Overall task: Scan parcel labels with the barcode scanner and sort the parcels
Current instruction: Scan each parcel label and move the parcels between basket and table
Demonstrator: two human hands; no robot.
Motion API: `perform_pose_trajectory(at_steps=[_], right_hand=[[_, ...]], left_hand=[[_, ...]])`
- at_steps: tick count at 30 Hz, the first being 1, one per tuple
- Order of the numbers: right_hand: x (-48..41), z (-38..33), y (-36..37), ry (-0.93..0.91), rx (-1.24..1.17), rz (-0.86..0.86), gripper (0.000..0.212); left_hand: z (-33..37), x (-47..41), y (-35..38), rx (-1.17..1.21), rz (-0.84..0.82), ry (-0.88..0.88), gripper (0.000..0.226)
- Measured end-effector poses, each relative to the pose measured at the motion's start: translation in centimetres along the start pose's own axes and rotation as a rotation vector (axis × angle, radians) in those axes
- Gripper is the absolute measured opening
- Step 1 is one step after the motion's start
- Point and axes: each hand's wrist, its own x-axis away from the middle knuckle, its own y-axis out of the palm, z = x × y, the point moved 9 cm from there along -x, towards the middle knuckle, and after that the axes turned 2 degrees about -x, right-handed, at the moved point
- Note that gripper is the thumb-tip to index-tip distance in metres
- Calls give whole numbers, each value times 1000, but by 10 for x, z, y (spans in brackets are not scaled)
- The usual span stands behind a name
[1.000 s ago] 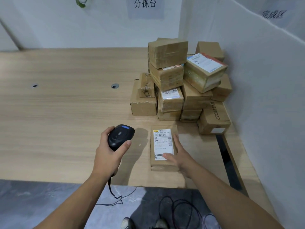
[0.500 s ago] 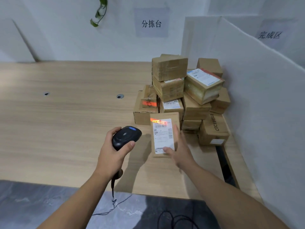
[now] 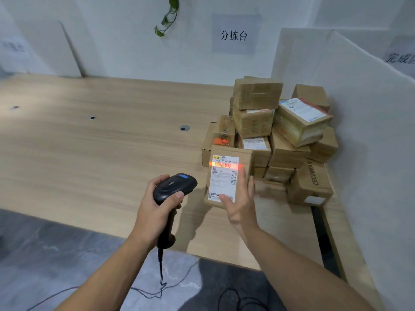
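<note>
The left hand (image 3: 155, 212) gripped the black barcode scanner (image 3: 174, 190), its red beam lying across the label (image 3: 223, 178). The right hand (image 3: 241, 202) held that cardboard parcel (image 3: 229, 178) tilted up above the wooden table (image 3: 101, 153), thumb on the label's lower edge, just before the stacked parcels (image 3: 276, 135).

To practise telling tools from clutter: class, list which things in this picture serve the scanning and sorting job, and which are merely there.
In use:
- barcode scanner, gripped by the left hand
- labelled parcel, held up by the right hand, red scan line across its barcode
- pile of parcels on the table

Just there:
- plant sprig on the wall
- cable hole in the table
</note>
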Motion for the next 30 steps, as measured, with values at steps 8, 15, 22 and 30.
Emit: perform_pose_trajectory(at_steps=[8, 15, 22, 30], right_hand=[[7, -21, 61, -70, 38, -56, 92], [18, -62, 130, -103, 56, -106, 93], [8, -97, 185, -30, 190, -432, 99], [10, -131, 229, -107, 440, -618, 105]], left_hand=[[-2, 9, -69, 3, 64, -4, 67], [8, 8, -150, -13, 73, 30, 68], [34, 4, -218, -402, -156, 175, 71], [56, 5, -284, -498, -216, 283, 65]])
